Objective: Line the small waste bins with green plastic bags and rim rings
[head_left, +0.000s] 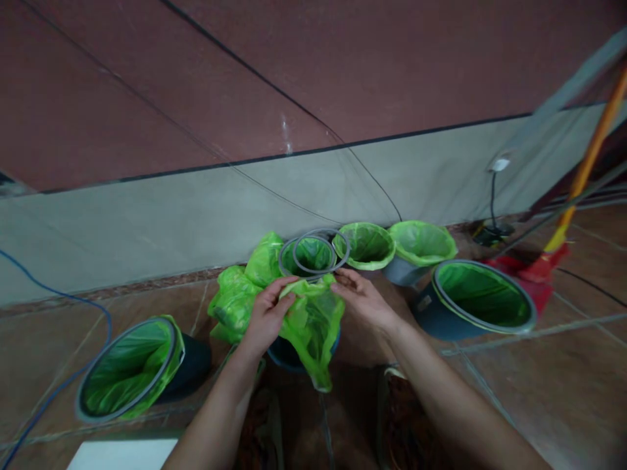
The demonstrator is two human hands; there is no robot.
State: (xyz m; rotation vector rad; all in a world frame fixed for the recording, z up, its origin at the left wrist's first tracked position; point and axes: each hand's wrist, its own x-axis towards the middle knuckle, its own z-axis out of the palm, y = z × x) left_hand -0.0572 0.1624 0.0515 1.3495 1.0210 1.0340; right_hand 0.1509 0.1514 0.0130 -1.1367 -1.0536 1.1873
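Note:
Between my two hands hangs a thin green bin liner (313,320), its upper edge pulled apart and its lower end gathered to a point. My left hand (272,307) pinches the liner's left edge between thumb and fingers. On the other side, my right hand (362,297) has its fingers closed at the liner's upper right corner. Under the liner stands a dark blue bin (289,356), mostly hidden. Just beyond my hands is a bin with a grey rim (281,264), and a loose-looking grey ring (349,251) overlaps it.
Filled green bags (235,303) lie left of my hands. Lined bins stand around: one tilted at left (191,365), two by the wall (365,245) (404,271), one at right (435,313). A red broom (541,267) and a blue cable (105,320) flank them.

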